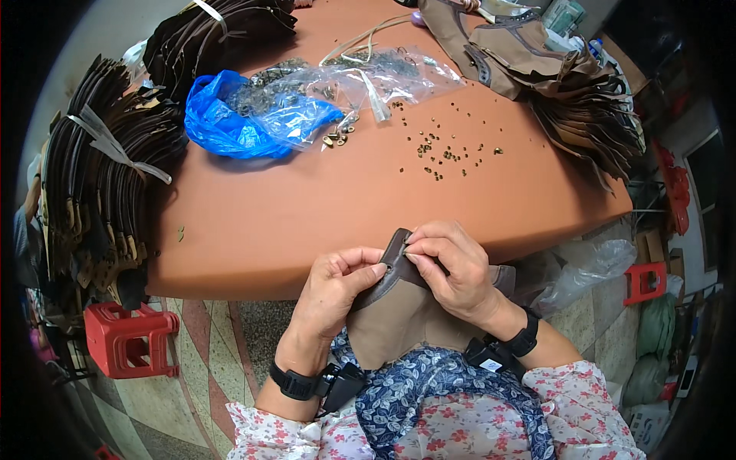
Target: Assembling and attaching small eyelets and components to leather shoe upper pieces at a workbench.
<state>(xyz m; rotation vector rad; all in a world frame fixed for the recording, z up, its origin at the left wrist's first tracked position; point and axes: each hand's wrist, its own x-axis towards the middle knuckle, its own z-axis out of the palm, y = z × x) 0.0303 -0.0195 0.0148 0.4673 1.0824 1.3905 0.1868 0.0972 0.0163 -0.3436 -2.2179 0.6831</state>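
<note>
A tan fabric shoe upper point(402, 322) with dark brown leather trim lies over my lap, its trimmed corner raised at the table's near edge. My left hand point(328, 287) pinches the trim between thumb and fingers, beside a small round hole with a metal look. Closed in a pinch, my right hand point(456, 268) presses its thumb and fingertips to the upper part of the same trim. Whatever small thing may be between those right fingertips is too hidden to name. Further off lie scattered small brass-coloured metal fittings point(445, 156) and a few larger ones point(335, 140).
A blue plastic bag point(222, 126) and clear bags point(399, 73) of metal fittings lie on the orange-brown table point(307, 207). Tied stacks of dark pieces point(96, 169) stand left; tan uppers point(567, 84) are piled right. Red stools point(126, 337) stand on the floor.
</note>
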